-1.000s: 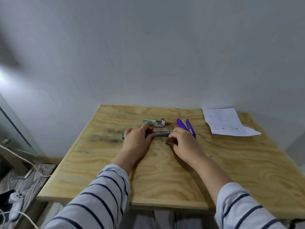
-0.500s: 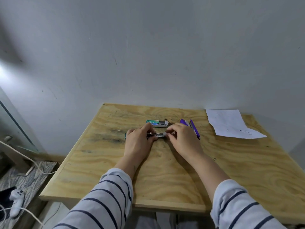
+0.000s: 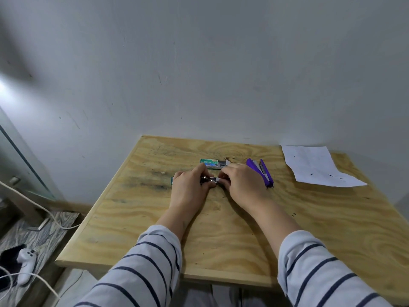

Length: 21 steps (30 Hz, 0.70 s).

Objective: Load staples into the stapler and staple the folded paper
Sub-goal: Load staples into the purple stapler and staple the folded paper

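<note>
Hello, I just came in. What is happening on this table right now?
A person in a striped top is working on a small metal stapler in the middle of the wooden table. The left hand grips it and the right hand pinches at its end, perhaps feeding staples in. An open box of staples lies just behind, a purple stapler lies open to the right, and the paper waits at the far right corner.

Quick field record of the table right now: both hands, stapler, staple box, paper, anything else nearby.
left hand: grips small metal stapler on table
right hand: fingers meet stapler's right end; staples themselves not discernible
staple box: green, behind hands, right end open
purple stapler: lying opened out, right of hands, untouched
paper: far right corner, flat, not yet stapled
</note>
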Tool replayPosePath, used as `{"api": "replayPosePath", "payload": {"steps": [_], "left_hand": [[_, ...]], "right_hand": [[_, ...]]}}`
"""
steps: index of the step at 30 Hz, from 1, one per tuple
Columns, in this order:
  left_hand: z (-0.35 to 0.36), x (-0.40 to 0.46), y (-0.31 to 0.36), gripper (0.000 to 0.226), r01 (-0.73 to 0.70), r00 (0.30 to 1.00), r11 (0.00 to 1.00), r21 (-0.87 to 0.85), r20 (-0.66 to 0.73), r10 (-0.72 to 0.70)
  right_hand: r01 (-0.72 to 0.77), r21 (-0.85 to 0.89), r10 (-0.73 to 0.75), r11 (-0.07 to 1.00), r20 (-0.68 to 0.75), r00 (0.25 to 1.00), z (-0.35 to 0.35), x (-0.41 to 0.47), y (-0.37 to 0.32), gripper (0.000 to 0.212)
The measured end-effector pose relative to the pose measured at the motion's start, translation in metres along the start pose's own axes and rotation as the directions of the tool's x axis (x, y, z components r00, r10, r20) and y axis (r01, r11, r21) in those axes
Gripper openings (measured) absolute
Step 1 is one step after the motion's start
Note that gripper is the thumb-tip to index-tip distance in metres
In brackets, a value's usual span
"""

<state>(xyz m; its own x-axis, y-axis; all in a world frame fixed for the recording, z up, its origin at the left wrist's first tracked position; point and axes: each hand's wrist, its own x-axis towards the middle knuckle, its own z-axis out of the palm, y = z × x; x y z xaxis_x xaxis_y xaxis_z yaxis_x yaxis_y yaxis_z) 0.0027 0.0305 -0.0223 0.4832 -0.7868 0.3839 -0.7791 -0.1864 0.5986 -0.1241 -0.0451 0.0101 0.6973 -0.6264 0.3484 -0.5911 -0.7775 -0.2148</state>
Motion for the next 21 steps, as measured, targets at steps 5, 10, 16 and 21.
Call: {"api": "replayPosePath", "payload": {"steps": [5, 10, 16, 21], "left_hand": [[0.001, 0.000, -0.002, 0.019, 0.001, 1.000, 1.000, -0.007, 0.004, -0.001], [0.001, 0.000, -0.002, 0.020, 0.001, 1.000, 1.000, -0.017, -0.002, -0.002], [0.000, 0.000, -0.001, 0.019, 0.000, 1.000, 1.000, -0.011, -0.003, 0.000], [-0.001, 0.001, 0.002, 0.018, 0.010, 1.000, 1.000, 0.006, -0.002, -0.010]], "right_hand": [[0.004, -0.023, -0.004, 1.000, 0.006, 1.000, -0.002, 0.000, -0.003, 0.017], [0.001, -0.044, 0.000, 0.999, 0.022, 1.000, -0.002, -0.001, -0.005, 0.020], [-0.032, 0.030, 0.031, 0.999, 0.036, 0.999, -0.007, -0.005, -0.006, 0.029], [0.038, 0.027, -0.040, 0.999, 0.072, 0.997, -0.004, -0.010, -0.001, 0.033]]}}
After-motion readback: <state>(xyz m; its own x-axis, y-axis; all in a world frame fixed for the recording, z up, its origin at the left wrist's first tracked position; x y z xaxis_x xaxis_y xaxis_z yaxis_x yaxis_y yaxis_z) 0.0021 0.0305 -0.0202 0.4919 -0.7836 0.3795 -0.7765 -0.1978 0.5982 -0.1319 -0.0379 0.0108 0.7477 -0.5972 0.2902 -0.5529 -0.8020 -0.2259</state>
